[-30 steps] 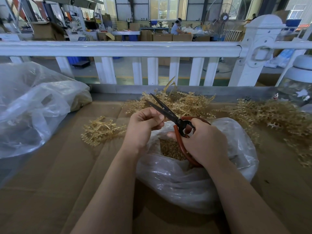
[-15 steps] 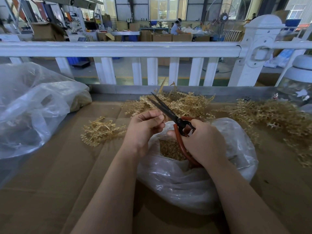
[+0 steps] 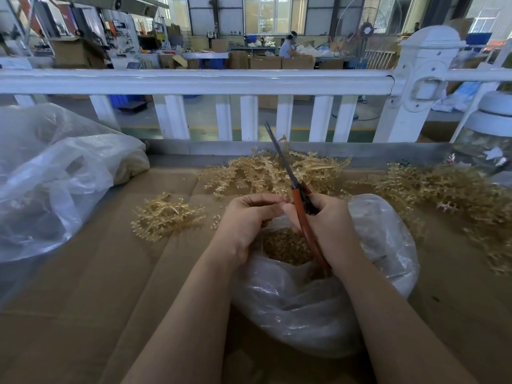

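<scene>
My right hand grips orange-handled scissors whose closed dark blades point up and away toward the railing. My left hand has its fingers curled, fingertips meeting the right thumb beside the scissor handle; whatever small piece it pinches is hidden. Both hands hover over an open clear plastic bag holding small golden cut pieces. Golden plastic sprue branches lie in a small pile to the left, a pile behind the hands, and a wide heap to the right.
The work surface is flattened brown cardboard. A large crumpled clear bag fills the left side. A white railing runs across the back. A clear jar with a white lid stands at the far right.
The scissor blades were spread and pointing up-left; now they are closed and swung more upright. My right hand has turned, and my left fingertips have moved in against it.
</scene>
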### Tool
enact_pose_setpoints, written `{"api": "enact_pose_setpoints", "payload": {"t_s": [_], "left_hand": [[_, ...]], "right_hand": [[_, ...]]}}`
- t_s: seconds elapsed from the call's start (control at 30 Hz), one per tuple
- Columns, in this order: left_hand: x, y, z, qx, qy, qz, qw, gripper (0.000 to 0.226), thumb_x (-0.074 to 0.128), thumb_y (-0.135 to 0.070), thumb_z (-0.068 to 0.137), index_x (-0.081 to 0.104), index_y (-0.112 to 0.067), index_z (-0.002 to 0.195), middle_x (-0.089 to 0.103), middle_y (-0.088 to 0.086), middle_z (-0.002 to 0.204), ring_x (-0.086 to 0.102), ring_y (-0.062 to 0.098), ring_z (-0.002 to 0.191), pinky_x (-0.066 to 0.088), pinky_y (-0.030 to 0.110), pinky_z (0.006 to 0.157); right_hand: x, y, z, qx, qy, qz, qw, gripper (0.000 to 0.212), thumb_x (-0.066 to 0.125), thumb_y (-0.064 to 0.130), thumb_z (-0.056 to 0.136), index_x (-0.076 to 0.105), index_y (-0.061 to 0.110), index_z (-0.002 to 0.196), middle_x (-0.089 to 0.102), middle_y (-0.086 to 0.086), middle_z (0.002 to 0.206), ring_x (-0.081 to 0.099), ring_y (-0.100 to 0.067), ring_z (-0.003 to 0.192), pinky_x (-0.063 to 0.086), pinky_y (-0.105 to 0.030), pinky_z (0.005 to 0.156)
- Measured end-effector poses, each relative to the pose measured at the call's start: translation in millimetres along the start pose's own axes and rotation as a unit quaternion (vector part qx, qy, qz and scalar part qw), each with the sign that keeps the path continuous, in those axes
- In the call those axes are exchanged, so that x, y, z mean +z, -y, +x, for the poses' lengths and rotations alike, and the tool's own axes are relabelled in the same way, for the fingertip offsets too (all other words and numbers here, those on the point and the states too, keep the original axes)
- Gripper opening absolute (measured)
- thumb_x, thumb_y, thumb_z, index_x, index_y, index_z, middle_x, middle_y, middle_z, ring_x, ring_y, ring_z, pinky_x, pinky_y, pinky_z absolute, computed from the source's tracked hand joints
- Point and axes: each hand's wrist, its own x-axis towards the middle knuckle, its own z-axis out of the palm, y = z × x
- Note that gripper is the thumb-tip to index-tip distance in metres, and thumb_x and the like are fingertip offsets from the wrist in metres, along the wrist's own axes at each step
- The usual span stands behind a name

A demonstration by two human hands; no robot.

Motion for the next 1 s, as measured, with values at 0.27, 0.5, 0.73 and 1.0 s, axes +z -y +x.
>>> {"api": "enact_pose_setpoints", "payload": {"t_s": [0.27,0.5,0.73,1.0], "left_hand": [[-4.0,-2.2,1.6,0.009,0.02,-0.039,0.999,0.01,0.075,-0.006,0.076,0.07,-0.013,0.08,0.066,0.004,0.071,0.052,0.01,0.059,0.041,0.018,0.056],[-3.0,2.1,2.8,0.035,-0.055,0.012,0.998,0.005,0.073,-0.012,0.085,0.073,-0.009,0.08,0.067,0.002,0.068,0.054,0.007,0.058,0.043,0.018,0.057],[-8.3,1.2,4.5,0.023,-0.102,-0.029,0.994,0.009,0.078,-0.017,0.08,0.073,-0.016,0.072,0.068,0.0,0.071,0.054,0.005,0.06,0.047,0.017,0.056],[-6.8,-4.0,1.6,0.055,-0.105,-0.058,0.991,0.021,0.065,-0.007,0.092,0.066,-0.01,0.07,0.065,-0.002,0.061,0.056,0.005,0.053,0.047,0.016,0.05]], "right_hand": [[-0.4,-1.5,0.2,-0.022,-0.019,-0.063,0.998,0.017,0.073,0.036,0.086,0.068,0.025,0.075,0.069,0.006,0.064,0.066,-0.011,0.064,0.057,-0.038,0.063],[0.8,0.2,-5.6,-0.075,-0.034,-0.196,0.977,0.027,0.059,0.06,0.081,0.059,0.034,0.075,0.057,0.019,0.061,0.054,0.004,0.06,0.033,-0.015,0.051],[-7.3,-4.5,-2.9,-0.09,-0.079,-0.29,0.95,0.033,0.072,0.055,0.08,0.052,0.029,0.084,0.053,0.019,0.068,0.048,0.003,0.063,0.03,-0.015,0.052],[-8.4,-6.2,-6.5,-0.124,-0.041,-0.328,0.936,0.04,0.053,0.068,0.079,0.048,0.029,0.086,0.049,0.017,0.067,0.047,0.0,0.061,0.032,-0.017,0.05]]}}
